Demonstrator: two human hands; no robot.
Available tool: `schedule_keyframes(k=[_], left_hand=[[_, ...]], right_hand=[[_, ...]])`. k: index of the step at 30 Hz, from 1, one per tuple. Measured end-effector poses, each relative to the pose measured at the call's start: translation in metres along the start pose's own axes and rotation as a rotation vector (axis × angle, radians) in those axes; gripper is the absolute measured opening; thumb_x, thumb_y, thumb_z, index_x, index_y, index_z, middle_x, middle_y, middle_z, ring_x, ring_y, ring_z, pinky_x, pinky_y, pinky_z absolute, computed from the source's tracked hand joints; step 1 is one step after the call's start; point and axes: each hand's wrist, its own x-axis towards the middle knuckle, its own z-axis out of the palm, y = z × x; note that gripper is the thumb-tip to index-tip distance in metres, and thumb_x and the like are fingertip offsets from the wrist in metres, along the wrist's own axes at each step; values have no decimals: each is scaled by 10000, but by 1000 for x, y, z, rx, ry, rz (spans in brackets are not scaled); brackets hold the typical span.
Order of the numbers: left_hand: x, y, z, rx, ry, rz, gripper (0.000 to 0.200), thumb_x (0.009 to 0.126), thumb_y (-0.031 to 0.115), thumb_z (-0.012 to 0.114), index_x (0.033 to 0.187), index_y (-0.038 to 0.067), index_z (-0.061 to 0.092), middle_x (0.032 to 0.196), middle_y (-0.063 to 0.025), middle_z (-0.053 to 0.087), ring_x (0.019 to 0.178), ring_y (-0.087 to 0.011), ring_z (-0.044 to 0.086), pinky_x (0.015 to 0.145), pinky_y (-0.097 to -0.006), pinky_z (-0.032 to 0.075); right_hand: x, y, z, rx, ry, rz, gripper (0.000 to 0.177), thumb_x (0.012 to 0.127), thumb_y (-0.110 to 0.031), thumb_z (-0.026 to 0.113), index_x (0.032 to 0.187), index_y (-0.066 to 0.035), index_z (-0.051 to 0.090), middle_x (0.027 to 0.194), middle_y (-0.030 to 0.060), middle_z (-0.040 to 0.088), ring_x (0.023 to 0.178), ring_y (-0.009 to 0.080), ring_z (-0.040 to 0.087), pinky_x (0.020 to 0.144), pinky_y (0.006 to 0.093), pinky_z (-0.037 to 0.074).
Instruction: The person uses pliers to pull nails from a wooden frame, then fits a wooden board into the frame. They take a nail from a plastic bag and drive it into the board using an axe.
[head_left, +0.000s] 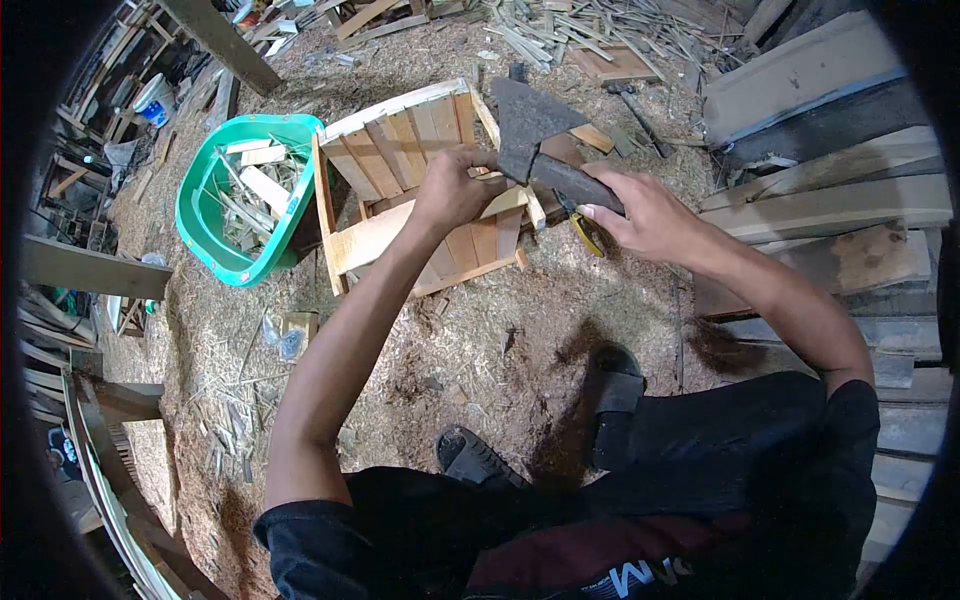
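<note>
My right hand (640,210) is wrapped round the dark handle of a hatchet (540,125), whose wide grey blade points up and away. My left hand (458,187) is closed at the corner of a slatted wooden piece (400,150), close beside the hatchet head; what its fingers pinch is too small to name. The wooden piece, built of light boards in a frame, rests on the floor in front of me. Pliers with yellow handles (584,232) show just below the hatchet handle.
A green tub (190,205) holding wood scraps is left of the wooden piece. Long boards (830,205) are stacked at the right. Offcuts (560,30) lie at the top, a white bucket (155,100) at the upper left. Sawdust and chips cover the floor.
</note>
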Motion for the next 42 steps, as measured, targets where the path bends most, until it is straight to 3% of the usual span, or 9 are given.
schedule_keyframes(k=[9, 12, 15, 19, 24, 28, 34, 39, 42], left_hand=[[0, 9, 4, 15, 72, -54, 206, 805, 201, 809, 969, 78, 789, 942, -125, 721, 895, -241, 688, 819, -363, 524], [-5, 2, 11, 72, 133, 132, 183, 794, 179, 808, 927, 56, 784, 888, -122, 709, 852, -249, 681, 773, -370, 522], [-4, -2, 14, 107, 186, 197, 164, 787, 163, 807, 890, 39, 778, 846, -121, 702, 808, -256, 673, 732, -375, 516], [-6, 4, 14, 78, 178, 118, 154, 779, 164, 814, 857, 37, 778, 841, -121, 711, 803, -256, 685, 733, -380, 525], [-3, 5, 13, 65, 116, -1, 166, 759, 179, 828, 837, 42, 777, 862, -123, 722, 821, -252, 701, 748, -378, 534], [-5, 6, 11, 99, 149, 64, 188, 773, 198, 827, 870, 46, 775, 918, -127, 723, 849, -253, 702, 774, -373, 535], [-4, 4, 10, 110, 115, 63, 241, 819, 214, 791, 995, 53, 757, 977, -132, 698, 918, -263, 691, 809, -390, 532], [0, 4, 6, 134, 73, 54, 296, 822, 277, 730, 1064, 105, 746, 992, -116, 710, 934, -319, 670, 872, -429, 518], [-1, 4, 4, 129, 71, 62, 313, 814, 260, 728, 1067, 77, 739, 1018, -139, 706, 961, -340, 660, 891, -435, 508]], right_hand=[[2, 2, 1, 34, 45, -10, 401, 923, -152, 654, 1260, 47, 568, 983, 262, 683, 893, 360, 694, 794, 438, 518], [4, 3, -1, 40, 77, -32, 395, 927, -154, 654, 1250, 56, 567, 967, 250, 685, 876, 342, 693, 782, 427, 521], [5, -2, -4, 63, 73, 3, 399, 928, -153, 652, 1250, 64, 562, 978, 247, 689, 888, 340, 697, 782, 422, 524], [4, -3, -5, -8, 50, 29, 417, 925, -156, 654, 1264, 65, 555, 1006, 262, 690, 920, 346, 702, 805, 425, 527], [0, -4, -5, -19, 54, -86, 347, 922, -130, 639, 1216, 40, 568, 957, 252, 674, 955, 416, 666, 862, 461, 514], [-1, -6, -8, -19, 50, -81, 422, 922, -139, 650, 1270, 76, 547, 1062, 269, 684, 965, 362, 697, 845, 424, 523], [3, 6, -8, 6, 46, 81, 416, 924, -174, 672, 1246, 61, 554, 1036, 261, 682, 927, 324, 694, 832, 411, 521], [2, 28, 8, 11, 165, 29, 419, 933, -193, 680, 1257, 36, 545, 952, 203, 691, 841, 288, 677, 777, 394, 523], [3, 47, 18, -3, 213, -17, 412, 940, -200, 678, 1253, 34, 547, 878, 157, 687, 753, 248, 662, 714, 386, 526]])
